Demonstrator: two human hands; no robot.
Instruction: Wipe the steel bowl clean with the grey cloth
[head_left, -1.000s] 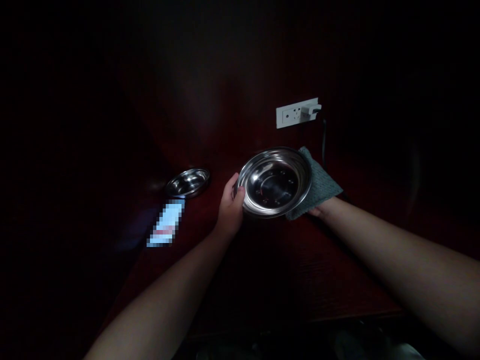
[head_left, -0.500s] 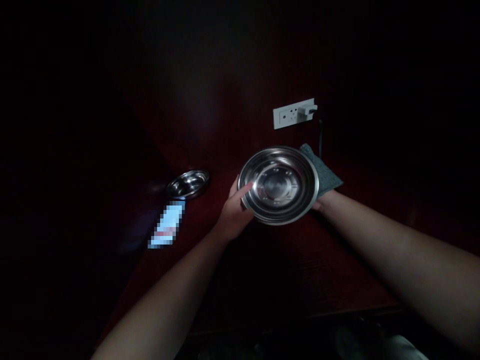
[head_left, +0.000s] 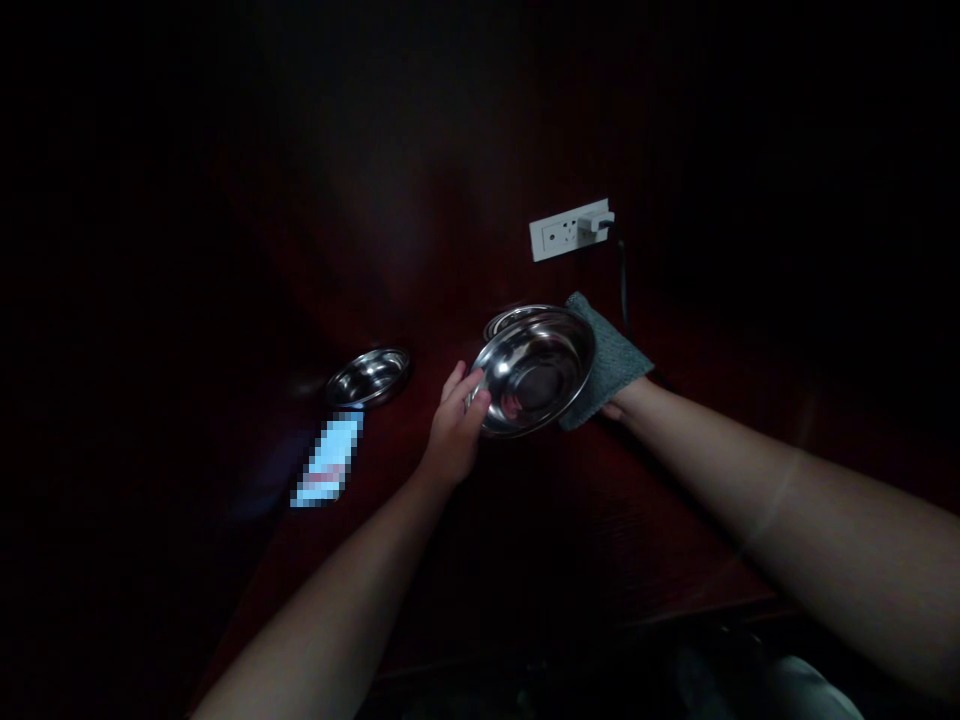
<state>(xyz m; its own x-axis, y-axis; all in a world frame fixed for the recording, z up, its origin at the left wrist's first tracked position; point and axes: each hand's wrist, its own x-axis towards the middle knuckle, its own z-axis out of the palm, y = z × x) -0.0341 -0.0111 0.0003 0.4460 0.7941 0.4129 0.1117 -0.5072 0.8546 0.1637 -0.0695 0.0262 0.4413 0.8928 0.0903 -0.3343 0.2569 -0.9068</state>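
A shiny steel bowl is tilted in front of me, its inside facing me. Its left rim is gripped by my left hand, thumb and fingers closed around the edge. On the other side, a grey-green cloth covers most of my right hand and lies against the bowl's outer right side. The fingers under the cloth are hidden. Just behind the held bowl, the rim of another steel piece shows.
Another steel bowl rests on the dark red table to the left. Nearer me is a bright, pixelated screen-like patch. A white wall socket holds a plug with a dark cable. The surroundings are very dark.
The bowl has turned and tilted in my hands, so its opening looks narrower. A second steel rim now shows behind it. My right hand and the cloth have shifted slightly left.
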